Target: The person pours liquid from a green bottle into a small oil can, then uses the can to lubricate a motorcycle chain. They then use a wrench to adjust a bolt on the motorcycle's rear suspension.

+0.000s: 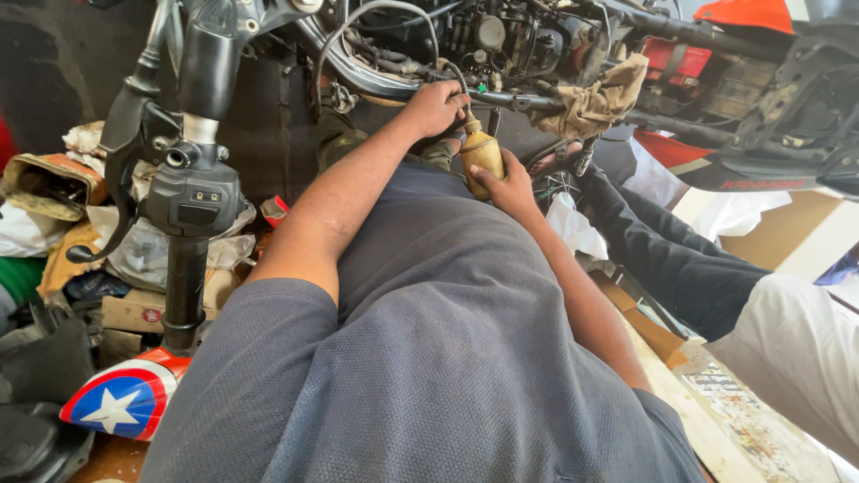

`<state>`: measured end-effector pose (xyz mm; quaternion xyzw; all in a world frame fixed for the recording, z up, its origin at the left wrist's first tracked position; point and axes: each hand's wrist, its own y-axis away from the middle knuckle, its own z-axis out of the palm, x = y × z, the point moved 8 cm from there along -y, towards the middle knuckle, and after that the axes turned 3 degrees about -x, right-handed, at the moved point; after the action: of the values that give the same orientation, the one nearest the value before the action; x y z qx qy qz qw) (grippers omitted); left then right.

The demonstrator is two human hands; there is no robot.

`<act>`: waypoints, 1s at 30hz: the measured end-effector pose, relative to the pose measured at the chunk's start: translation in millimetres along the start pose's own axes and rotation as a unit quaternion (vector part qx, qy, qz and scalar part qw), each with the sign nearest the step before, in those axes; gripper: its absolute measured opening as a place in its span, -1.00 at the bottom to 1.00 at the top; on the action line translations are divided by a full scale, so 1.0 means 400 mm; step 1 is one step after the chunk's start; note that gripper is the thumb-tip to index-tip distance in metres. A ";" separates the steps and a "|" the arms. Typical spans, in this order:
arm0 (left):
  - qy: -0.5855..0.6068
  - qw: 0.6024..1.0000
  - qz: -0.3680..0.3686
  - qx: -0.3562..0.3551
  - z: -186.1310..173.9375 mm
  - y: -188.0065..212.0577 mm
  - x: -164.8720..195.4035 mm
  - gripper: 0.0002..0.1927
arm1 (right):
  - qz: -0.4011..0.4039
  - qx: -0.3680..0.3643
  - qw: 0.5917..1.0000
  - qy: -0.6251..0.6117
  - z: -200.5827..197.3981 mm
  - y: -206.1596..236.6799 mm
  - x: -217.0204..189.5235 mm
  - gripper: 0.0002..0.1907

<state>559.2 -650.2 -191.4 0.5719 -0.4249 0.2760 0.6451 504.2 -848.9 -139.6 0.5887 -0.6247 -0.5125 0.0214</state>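
My left hand (436, 107) is closed around a thin black cable (385, 18) where it meets the motorcycle frame tube (528, 103). Just below it, my right hand (508, 186) holds a small, dirty, brass-coloured oil can (480, 154). The can's spout points up toward the spot my left hand grips. Both forearms reach forward over my grey shirt (429, 340). The motorcycle engine (501, 36) sits right behind the hands.
A black handlebar with switch housing and lever (190, 192) stands at the left, above a red, white and blue star-painted part (116, 404). A tan rag (595, 100) hangs on the frame. Boxes and bags (134, 259) clutter the left. Another person's dark-clad limb (662, 250) lies at the right.
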 end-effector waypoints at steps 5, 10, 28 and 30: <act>-0.011 1.000 -0.001 -0.020 0.005 -0.003 0.021 -0.80 | 0.004 -0.002 0.998 -0.058 0.005 0.009 -0.020 -0.31; -0.019 0.999 -0.013 -0.040 0.006 0.000 0.037 -0.79 | 0.011 -0.001 0.998 -0.066 0.001 0.019 -0.041 -0.31; -0.033 0.998 -0.024 -0.045 0.021 -0.009 0.035 -0.78 | 0.019 0.013 0.999 -0.035 -0.009 0.020 -0.011 -0.29; -0.050 0.998 -0.023 -0.038 0.023 -0.011 0.037 -0.76 | 0.010 0.022 0.999 -0.037 -0.013 0.022 -0.007 -0.29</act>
<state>568.1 -661.8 -180.9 0.5696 -0.4539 0.2154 0.6506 502.1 -851.7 -129.8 0.5630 -0.6421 -0.5202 -0.0094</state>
